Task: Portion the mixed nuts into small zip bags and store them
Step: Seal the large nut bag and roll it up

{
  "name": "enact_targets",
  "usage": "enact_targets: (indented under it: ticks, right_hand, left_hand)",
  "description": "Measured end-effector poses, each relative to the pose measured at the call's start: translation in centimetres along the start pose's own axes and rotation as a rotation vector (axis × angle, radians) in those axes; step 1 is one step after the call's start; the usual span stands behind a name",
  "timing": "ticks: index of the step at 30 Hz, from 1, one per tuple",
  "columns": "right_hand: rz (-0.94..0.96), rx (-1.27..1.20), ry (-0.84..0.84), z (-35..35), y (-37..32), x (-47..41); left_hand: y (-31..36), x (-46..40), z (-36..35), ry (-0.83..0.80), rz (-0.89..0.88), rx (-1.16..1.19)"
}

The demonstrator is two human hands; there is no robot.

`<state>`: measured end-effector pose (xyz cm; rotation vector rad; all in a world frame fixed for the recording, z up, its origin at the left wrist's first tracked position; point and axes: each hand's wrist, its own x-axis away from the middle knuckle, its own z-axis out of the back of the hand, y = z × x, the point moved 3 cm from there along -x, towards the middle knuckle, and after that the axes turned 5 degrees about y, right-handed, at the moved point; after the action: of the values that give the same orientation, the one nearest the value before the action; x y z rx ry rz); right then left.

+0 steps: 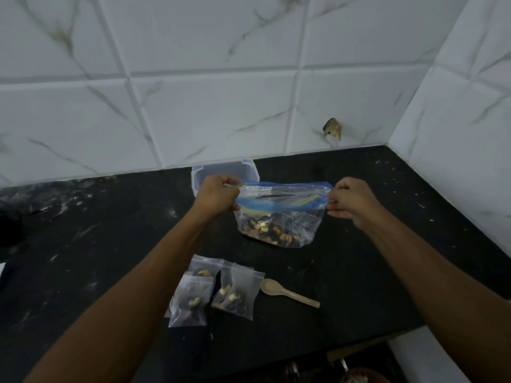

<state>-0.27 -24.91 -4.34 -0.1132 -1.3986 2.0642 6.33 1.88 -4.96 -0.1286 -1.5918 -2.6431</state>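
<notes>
both hands pinch the zip top of the large zip bag (279,214) of mixed nuts, standing at the counter's centre: left hand (217,196) at its 9 o'clock corner, right hand (352,201) at 3 o'clock. to seal well, keep the strip taut and press along it end to end. filled small zip bags (213,291) lie at 6 o'clock, wooden spoon (287,293) beside them, clear container (224,172) at 12.

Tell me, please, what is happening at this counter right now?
A person is holding a large zip bag of mixed nuts by its top corners, the left hand and right hand each pinching one end. Several small filled bags and a spoon lie nearer on the black counter.
</notes>
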Motion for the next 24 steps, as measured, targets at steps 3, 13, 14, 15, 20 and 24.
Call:
enact_targets:
  ticks: [3, 13, 14, 15, 20, 24]
  right_hand:
    - [-0.09, -0.168, -0.058, 0.0, 0.1, 0.2]
    - [0.297, 0.347, 0.23, 0.3, -0.1, 0.3]
    - [0.397, 0.482, 0.292, 0.3, -0.2, 0.5]
    - [0.437, 0.524, 0.324, 0.2, -0.4, 0.7]
    - [0.088, 0.019, -0.084, 0.6, -1.1, 0.8]
    - [-0.047, -0.055, -0.282, 1.2, -1.4, 1.0]
  left_hand:
    - [-0.3, -0.1, 0.3, 0.021, 0.005, -0.003]
    - [-0.3, 0.0, 0.2, 0.044, 0.004, 0.024]
    - [-0.3, -0.1, 0.2, 0.054, 0.004, 0.035]
    - [-0.4, -0.2, 0.2, 0.065, 0.009, 0.049]
    - [-1.0, -0.6, 0.4, 0.098, 0.024, 0.064]
    - [-1.1, -0.5, 0.7, 0.096, 0.042, 0.087]
